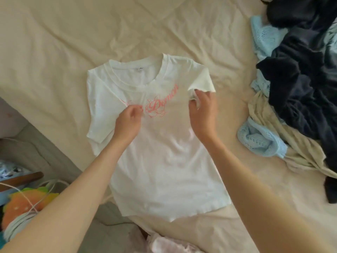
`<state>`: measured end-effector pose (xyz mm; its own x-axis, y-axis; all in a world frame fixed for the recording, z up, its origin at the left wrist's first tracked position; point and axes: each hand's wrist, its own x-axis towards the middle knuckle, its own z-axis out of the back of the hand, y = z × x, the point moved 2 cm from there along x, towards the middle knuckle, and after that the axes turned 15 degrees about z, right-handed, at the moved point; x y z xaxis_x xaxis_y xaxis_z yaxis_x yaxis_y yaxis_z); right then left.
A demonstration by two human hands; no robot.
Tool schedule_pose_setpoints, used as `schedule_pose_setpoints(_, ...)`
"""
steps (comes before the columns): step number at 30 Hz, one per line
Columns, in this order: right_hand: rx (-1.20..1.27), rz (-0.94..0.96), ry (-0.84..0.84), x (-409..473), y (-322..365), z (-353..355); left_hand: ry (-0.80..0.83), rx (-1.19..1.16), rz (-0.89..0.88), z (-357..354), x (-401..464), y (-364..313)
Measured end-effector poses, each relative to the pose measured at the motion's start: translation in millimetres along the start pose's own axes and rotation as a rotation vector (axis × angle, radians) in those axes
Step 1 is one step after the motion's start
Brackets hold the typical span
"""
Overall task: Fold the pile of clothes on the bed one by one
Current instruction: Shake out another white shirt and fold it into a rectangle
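Both hands are pinching the shirt (pixel 164 152): left hand (pixel 128 120) at the chest, right hand (pixel 203 114) lifting the sleeve.

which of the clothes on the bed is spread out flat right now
The white T-shirt with pink lettering, lying front up under both hands. The dark, light blue and cream garments sit crumpled in a heap beside it.
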<state>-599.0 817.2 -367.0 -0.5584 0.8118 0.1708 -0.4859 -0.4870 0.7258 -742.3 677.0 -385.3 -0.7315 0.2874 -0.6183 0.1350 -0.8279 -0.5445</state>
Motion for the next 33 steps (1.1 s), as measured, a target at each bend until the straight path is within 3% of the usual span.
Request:
schedule_pose_setpoints(2,-0.192,0.377,0.165,-22.0,7.6,-2.4,0.075,-0.37,0.228,4.0,1.6,-12.4)
schedule_pose_setpoints(3,-0.245,0.463,0.296,-32.0,6.0,-3.5,0.118,-0.495,0.316,5.4,4.0,-18.0)
schedule_pose_setpoints(5,-0.304,0.465,0.522,-50.7,-1.8,-1.4,0.181,-0.602,0.396,6.6,11.7,-28.1)
schedule_pose_setpoints(7,-0.289,0.411,0.47,-64.8,-9.1,5.1,0.198,-0.545,0.375,4.2,18.3,-38.6)
schedule_pose_setpoints(9,-0.254,0.289,0.297,-75.0,-8.7,10.9,0.182,-0.363,0.27,-1.2,25.1,-49.3)
schedule_pose_setpoints(11,-0.118,-0.04,0.277,-78.8,-11.3,8.3,0.238,-0.249,0.167,-8.2,29.2,-59.4)
schedule_pose_setpoints(13,0.165,-0.507,0.334,-75.1,-14.7,3.2,0.332,-0.169,0.105,-16.3,30.8,-68.4)
schedule_pose_setpoints(16,0.745,-1.02,0.099,-67.7,-17.6,-7.3,0.342,-0.045,0.006,-27.5,34.1,-81.1)
schedule_pose_setpoints(18,0.896,-1.097,-0.018,-62.0,-17.5,-13.7,0.341,-0.077,-0.011,-34.3,38.1,-88.4)
schedule_pose_setpoints(22,0.818,-1.121,-0.076,-46.9,-16.9,-20.1,0.348,-0.128,-0.05,-45.7,47.1,-108.6)
schedule_pose_setpoints(28,1.067,-1.296,-0.43,-31.1,-26.5,-15.1,0.322,-0.237,-0.052,-79.3,64.0,-130.1)
schedule_pose_setpoints(31,1.031,-1.24,-0.397,-33.6,-28.5,-20.0,0.358,-0.227,-0.07,-96.4,66.8,-132.0)
schedule_pose_setpoints(33,0.902,-1.192,-0.335,-36.6,-30.2,-21.7,0.288,-0.148,-0.111,-101.4,69.7,-130.6)
